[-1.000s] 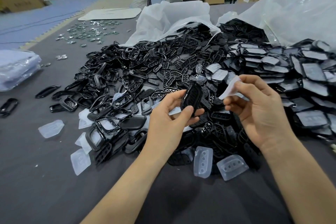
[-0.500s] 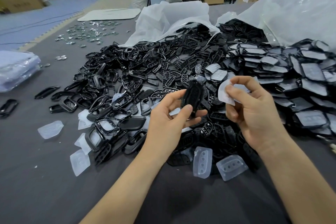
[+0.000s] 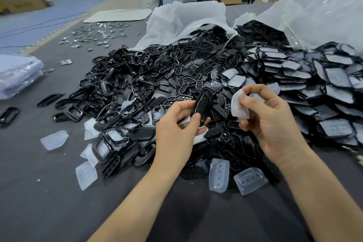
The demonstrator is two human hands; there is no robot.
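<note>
Holding a black key shell [image 3: 202,104] pinched in the left hand [image 3: 176,125] and a translucent button pad [image 3: 238,107] pinched in the right hand [image 3: 275,125] at its 3 o'clock, the person has not yet joined them, and the heap [image 3: 157,76] at 12 o'clock looks mostly undone.

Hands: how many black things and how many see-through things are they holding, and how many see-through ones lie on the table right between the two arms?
Black shell, pinched in the left hand: 1
Clear pad, pinched in the right hand: 1
Loose clear pads on the table between the forearms: 2
Total: 4
</note>
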